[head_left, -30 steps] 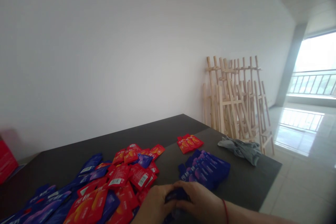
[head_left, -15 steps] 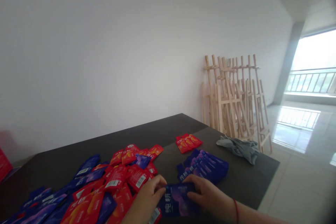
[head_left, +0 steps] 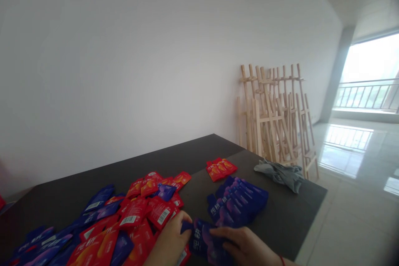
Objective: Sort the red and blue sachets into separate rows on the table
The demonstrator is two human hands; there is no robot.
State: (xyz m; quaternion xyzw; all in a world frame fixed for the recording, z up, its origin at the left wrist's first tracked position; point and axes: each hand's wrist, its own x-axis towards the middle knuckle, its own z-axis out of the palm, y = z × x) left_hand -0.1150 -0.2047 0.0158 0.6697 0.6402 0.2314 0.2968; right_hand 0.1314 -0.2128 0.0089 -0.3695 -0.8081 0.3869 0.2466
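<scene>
A blue pouch point(head_left: 201, 239) lies between my two hands at the bottom centre. My left hand point(head_left: 174, 237) pinches its left end, where a blue corner shows at the thumb. My right hand point(head_left: 240, 243) has its fingers closed over the pouch's right part. Just beyond my hands is a fanned row of blue pouches point(head_left: 246, 199), overlapping one another. Left of my left hand spreads a mixed heap of red pouches point(head_left: 135, 212) and blue pouches point(head_left: 99, 197).
Behind the blue row lies a small fan of red pouches point(head_left: 221, 169). A crumpled grey cloth point(head_left: 280, 174) rests near the right edge of the dark table point(head_left: 199, 149). Wooden easels point(head_left: 274, 116) lean by the wall beyond.
My right hand has moved down and slightly left over the pouch. The pouch is now tilted, and a blue corner sticks up by my left thumb. The view has shifted slightly.
</scene>
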